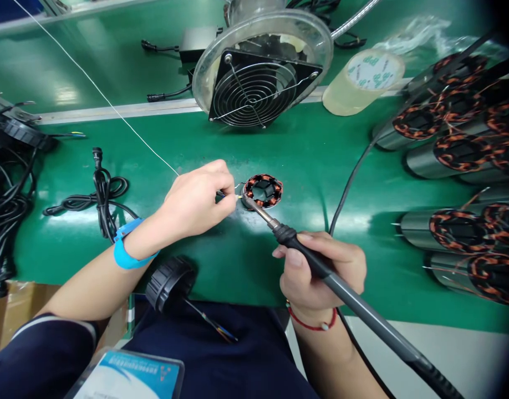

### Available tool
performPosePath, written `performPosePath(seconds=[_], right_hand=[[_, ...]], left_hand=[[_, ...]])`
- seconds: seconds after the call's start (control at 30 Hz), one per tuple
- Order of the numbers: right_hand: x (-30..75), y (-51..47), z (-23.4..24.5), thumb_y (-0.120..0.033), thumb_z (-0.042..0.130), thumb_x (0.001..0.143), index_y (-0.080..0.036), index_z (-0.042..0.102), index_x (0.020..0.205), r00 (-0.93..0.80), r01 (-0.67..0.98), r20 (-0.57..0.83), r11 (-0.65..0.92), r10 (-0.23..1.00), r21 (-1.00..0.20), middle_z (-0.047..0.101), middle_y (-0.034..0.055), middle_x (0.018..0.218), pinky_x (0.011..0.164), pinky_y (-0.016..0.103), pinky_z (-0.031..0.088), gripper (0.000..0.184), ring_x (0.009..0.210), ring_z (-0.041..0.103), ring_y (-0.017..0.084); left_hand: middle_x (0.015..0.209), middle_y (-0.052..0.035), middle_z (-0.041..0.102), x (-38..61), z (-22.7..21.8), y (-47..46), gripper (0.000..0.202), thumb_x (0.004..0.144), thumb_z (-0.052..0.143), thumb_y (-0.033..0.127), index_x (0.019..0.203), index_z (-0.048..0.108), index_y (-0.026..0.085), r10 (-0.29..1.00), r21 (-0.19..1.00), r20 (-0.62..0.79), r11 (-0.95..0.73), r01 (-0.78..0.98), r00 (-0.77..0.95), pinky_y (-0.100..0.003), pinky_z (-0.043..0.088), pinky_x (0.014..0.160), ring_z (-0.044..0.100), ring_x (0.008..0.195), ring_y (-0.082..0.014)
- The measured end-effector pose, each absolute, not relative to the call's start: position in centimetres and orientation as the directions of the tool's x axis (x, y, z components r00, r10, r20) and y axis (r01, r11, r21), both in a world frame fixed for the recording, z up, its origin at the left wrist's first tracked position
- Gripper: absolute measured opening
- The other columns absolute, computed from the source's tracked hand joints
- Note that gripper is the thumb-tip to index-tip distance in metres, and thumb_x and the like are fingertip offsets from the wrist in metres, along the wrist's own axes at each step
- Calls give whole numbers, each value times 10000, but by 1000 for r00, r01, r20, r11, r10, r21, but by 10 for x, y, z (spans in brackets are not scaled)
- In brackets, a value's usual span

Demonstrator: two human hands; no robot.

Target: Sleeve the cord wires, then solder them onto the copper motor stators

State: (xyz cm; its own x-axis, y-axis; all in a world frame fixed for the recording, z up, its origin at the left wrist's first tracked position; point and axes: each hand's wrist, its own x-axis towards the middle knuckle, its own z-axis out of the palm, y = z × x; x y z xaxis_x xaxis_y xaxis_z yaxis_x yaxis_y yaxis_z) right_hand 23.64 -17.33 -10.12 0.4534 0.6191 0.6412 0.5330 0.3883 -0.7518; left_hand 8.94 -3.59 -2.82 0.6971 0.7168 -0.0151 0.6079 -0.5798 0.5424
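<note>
A small round stator (263, 190) with copper windings lies on the green bench (304, 155). My left hand (196, 199) is closed in a pinch on a thin solder wire (113, 108) that runs up to the far left; its end meets the stator's left edge. My right hand (321, 271) grips a soldering iron (304, 252) like a pen. The iron's metal tip touches the stator's near-left edge, beside the wire end. A blue wrist strap (127, 252) circles my left wrist and a red string my right.
A black mesh fan in a clear housing (258, 77) stands behind the stator. A tape roll (365, 80) lies right of it. Several long wound stators (458, 155) fill the right side. Black cables (100, 194) lie at left, and a black round cap (169, 282) sits at the near edge.
</note>
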Motion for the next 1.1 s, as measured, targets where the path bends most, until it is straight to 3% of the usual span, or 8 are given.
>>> performPosePath(seconds=[1.1], right_hand=[[234,-176,-103,-241,689,781,-191,610,949,465,532,615,354,637,-769,600,-17,710,497,319,571,192,524,658,164]], left_hand=[[743,-8,561,90,-26,-37,150,757,504,150,611,536,164,740,570,-13,-547,613,673,-281,419,652,506,665,-119]])
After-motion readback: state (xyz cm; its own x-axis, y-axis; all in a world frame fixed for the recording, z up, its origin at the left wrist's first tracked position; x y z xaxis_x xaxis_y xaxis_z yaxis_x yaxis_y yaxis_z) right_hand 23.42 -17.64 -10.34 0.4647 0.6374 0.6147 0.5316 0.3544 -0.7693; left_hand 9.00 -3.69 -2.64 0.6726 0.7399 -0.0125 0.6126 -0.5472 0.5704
